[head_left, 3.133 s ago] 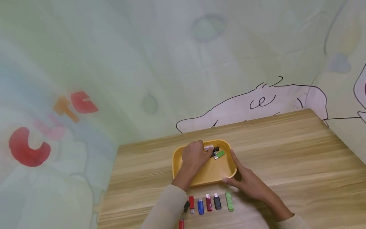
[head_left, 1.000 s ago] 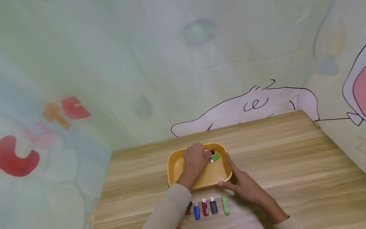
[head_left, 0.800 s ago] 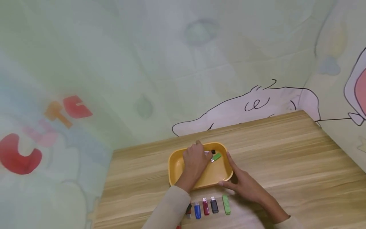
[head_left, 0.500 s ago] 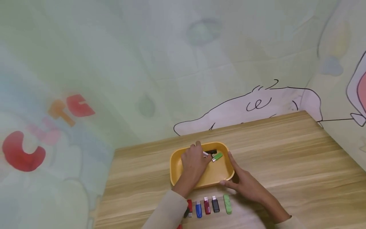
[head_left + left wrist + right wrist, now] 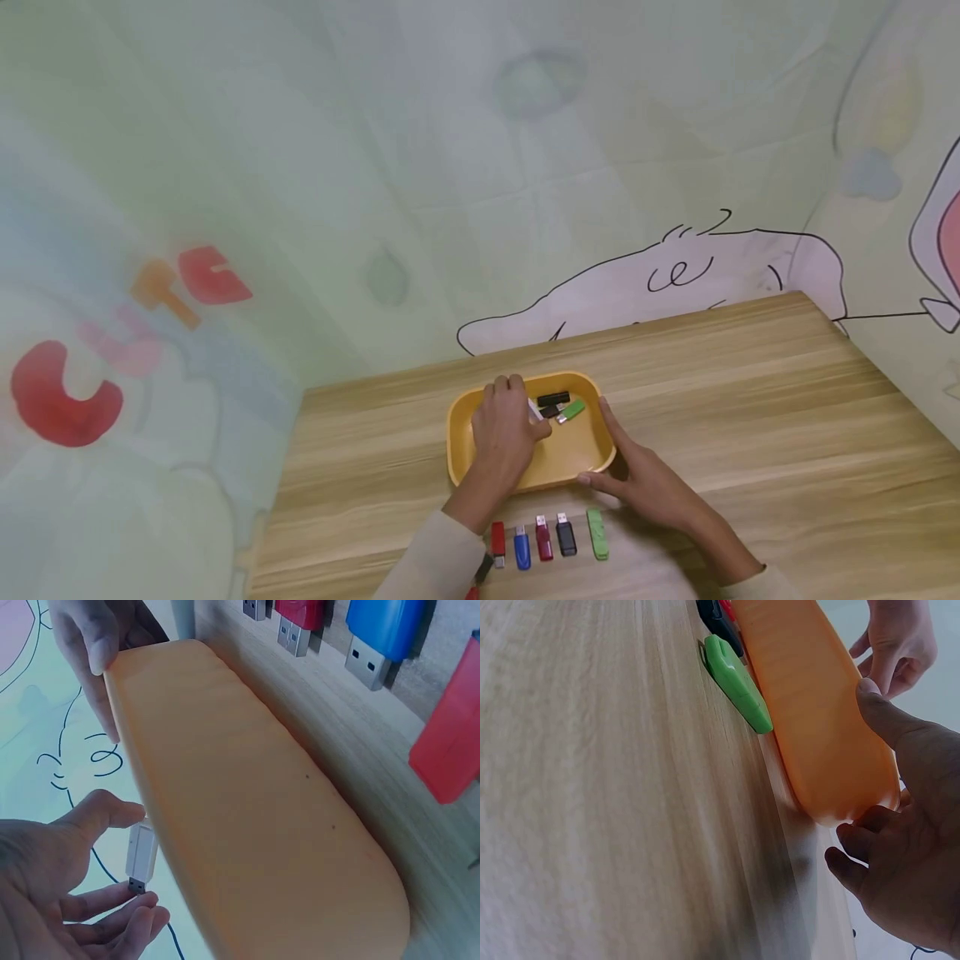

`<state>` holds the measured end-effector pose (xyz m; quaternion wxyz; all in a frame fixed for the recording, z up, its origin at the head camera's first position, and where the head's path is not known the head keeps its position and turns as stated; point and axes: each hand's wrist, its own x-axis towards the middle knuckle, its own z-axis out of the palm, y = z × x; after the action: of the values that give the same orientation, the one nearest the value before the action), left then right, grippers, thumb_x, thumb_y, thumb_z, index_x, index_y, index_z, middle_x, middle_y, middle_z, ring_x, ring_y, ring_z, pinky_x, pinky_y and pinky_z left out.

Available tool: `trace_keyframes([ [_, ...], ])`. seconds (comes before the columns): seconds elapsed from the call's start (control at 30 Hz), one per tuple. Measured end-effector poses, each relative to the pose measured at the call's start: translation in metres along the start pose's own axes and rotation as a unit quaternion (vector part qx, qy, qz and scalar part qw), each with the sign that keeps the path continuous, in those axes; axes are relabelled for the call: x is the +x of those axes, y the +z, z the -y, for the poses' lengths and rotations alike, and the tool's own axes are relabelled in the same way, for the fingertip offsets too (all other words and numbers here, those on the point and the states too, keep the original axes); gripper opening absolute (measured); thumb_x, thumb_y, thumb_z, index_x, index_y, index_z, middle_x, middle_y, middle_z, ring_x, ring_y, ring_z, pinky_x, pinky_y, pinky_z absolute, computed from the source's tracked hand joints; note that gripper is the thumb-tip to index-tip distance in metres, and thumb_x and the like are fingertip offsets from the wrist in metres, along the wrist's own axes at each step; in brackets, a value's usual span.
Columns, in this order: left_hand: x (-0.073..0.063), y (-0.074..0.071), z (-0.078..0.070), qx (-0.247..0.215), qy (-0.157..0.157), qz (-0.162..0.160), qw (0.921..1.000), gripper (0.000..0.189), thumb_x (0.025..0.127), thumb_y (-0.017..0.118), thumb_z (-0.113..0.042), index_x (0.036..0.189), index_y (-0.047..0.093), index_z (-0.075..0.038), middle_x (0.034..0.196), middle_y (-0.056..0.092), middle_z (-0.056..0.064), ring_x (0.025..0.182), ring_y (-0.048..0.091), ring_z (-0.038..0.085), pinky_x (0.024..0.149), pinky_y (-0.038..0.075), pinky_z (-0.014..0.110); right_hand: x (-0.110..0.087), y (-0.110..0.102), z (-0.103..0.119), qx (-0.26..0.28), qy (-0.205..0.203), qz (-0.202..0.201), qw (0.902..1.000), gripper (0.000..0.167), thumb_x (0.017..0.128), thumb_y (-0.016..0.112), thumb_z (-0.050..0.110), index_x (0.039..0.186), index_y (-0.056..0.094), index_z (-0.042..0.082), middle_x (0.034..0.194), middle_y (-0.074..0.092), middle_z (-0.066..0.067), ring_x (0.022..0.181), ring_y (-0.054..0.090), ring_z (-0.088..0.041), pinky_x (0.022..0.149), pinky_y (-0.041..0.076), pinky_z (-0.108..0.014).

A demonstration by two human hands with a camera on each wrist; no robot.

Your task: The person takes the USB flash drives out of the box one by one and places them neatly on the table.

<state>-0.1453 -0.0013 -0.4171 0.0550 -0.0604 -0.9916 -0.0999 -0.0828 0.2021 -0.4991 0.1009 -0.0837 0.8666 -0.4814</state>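
While the right hand [image 5: 643, 483] clasps the yellow tray [image 5: 566, 454] at its right end, probably steadying it, the left hand [image 5: 502, 429] pinches a white USB stick [image 5: 141, 851].

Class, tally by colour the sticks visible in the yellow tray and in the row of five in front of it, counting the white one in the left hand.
Red sticks, one darker: 2
Blue stick: 1
Black sticks: 3
Green sticks: 2
White stick: 1
Total: 9
Left out: a red piece by the left sleeve, too hidden to identify.
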Motion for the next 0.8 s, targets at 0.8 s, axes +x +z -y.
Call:
trace_keyframes([
  [0.8,-0.024,-0.011,0.017,-0.066,0.02,-0.001,0.9976,0.049,0.079,0.092,-0.03,0.118,0.074,-0.007,0.104,0.06,0.006,0.086,0.052,0.016,0.071,0.056,0.026,0.001,-0.001,-0.001,0.009,0.005,0.008,0.9999,0.115,0.092,0.076,0.056,0.171,-0.003,0.033,0.173,0.024,-0.021,0.146,0.05,-0.042,0.122,0.035,-0.062],
])
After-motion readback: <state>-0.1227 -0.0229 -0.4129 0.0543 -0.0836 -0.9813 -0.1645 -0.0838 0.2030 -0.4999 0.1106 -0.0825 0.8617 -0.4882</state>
